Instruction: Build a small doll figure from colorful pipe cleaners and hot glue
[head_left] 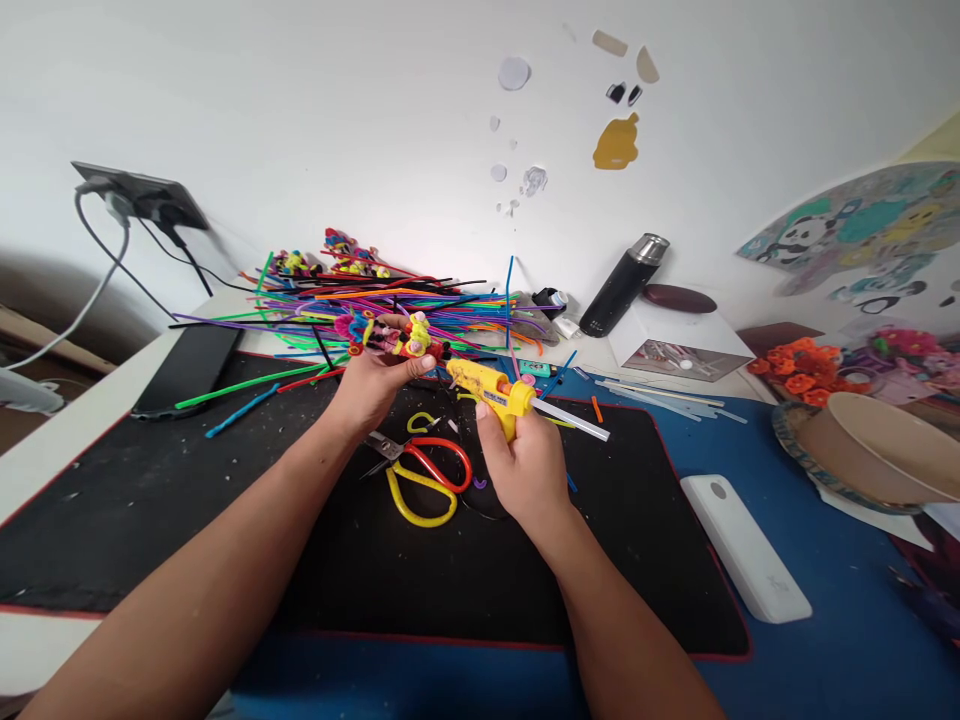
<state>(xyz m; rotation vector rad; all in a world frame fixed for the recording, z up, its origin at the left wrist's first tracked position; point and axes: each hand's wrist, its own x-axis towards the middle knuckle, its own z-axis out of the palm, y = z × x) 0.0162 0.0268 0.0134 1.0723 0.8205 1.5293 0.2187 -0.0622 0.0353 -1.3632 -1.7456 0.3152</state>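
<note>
In my left hand (382, 385) is a small colourful pipe-cleaner figure (390, 338), with pink, blue, yellow, red and black parts. My right hand (529, 460) grips a yellow hot glue gun (484, 383), whose tip points left toward the figure. A clear glue stick (574, 418) juts from the back of the gun. Whether the tip touches the figure I cannot tell. Below my hands, scissors (427, 480) with one red and one yellow handle lie on the black mat (420, 590), beside short pipe-cleaner scraps.
Loose pipe cleaners (420, 300) pile up at the back, near more finished-looking figures (352, 255). A black thermos (626, 285) leans by a white box (679, 335). On the right are glue sticks (675, 400), a white power bank (746, 550) and a bowl (892, 440). A black phone-like slab (187, 370) lies left.
</note>
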